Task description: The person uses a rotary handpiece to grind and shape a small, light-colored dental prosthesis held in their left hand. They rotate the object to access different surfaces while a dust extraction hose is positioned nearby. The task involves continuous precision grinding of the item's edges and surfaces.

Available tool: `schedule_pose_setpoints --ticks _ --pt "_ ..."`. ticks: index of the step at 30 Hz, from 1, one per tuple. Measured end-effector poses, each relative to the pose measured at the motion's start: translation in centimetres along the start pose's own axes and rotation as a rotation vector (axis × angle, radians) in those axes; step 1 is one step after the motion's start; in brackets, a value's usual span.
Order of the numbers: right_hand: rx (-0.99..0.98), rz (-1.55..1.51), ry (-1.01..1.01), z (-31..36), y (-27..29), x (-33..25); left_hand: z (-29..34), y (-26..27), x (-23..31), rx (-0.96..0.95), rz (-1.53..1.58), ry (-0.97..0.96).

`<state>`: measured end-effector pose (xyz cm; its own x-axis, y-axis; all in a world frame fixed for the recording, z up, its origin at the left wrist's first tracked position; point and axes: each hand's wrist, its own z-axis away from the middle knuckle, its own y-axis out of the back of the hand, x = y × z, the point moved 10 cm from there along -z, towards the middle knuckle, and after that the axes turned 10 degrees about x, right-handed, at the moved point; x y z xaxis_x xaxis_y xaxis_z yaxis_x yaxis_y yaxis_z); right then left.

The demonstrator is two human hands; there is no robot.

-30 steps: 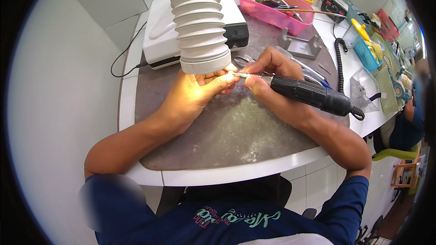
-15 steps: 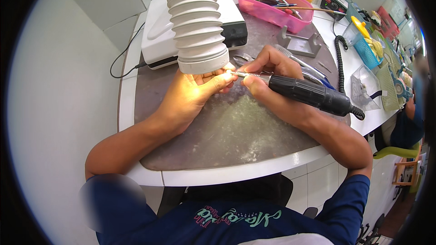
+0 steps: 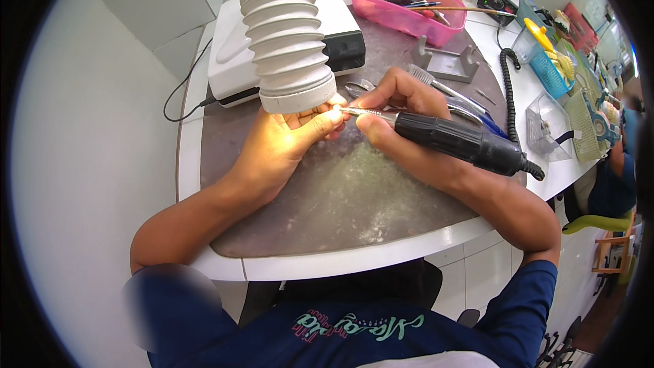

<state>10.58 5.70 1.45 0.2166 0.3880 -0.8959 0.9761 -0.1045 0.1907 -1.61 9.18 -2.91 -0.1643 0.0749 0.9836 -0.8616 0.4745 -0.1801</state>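
A black rotary handpiece (image 3: 463, 142) with a silver nose lies in my right hand (image 3: 412, 99), held like a pen with the fingers closed round its front. Its tip points left and meets the fingertips of my left hand (image 3: 276, 146). Those fingers are pinched on a tiny pale piece, washed out by bright light and too small to name. Directly above my left fingers hangs the mouth of a ribbed white hose (image 3: 298, 99). Below both hands spreads a dark grey mat (image 3: 272, 228) with pale dust.
A white box-shaped machine (image 3: 228, 48) stands behind the hose. Farther back sits a pink basket (image 3: 409, 24) of tools, near a grey cradle (image 3: 446, 65). Metal hand tools (image 3: 470, 105) lie beyond my right hand. A coiled black cord (image 3: 507, 88) and a blue basket (image 3: 550, 71) are at right.
Both hands and the handpiece sit slightly farther left in the picture, as does most of the bench behind them. The grip of each hand is the same, with the handpiece tip still at my left fingertips.
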Motion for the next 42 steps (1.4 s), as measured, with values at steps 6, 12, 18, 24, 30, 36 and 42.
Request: schedule_pose_setpoints --ticks 6,12,18,24,30,36,42 --pt "0.005 -0.034 -0.013 0.2 -0.1 -0.1 0.0 0.1 -0.5 -0.017 -0.017 0.024" --pt "-0.011 -0.012 0.022 0.0 -0.1 -0.4 0.1 -0.1 0.0 -0.017 -0.005 0.010" --pt "-0.014 0.025 0.031 -0.1 -0.1 -0.7 0.2 -0.1 0.1 -0.012 0.024 0.014" --pt "-0.008 0.026 0.070 -0.1 0.3 -0.4 0.0 -0.2 -0.1 -0.009 0.039 0.040" --pt "0.008 -0.012 0.095 0.0 0.7 -0.5 0.1 -0.8 0.1 -0.003 0.045 0.036" --pt "-0.048 0.045 0.000 0.0 -0.2 -0.1 0.0 0.2 0.0 0.002 0.065 0.014" --pt "-0.044 0.036 0.003 -0.5 -0.6 -2.0 1.8 -0.2 -0.3 0.044 0.015 0.063"
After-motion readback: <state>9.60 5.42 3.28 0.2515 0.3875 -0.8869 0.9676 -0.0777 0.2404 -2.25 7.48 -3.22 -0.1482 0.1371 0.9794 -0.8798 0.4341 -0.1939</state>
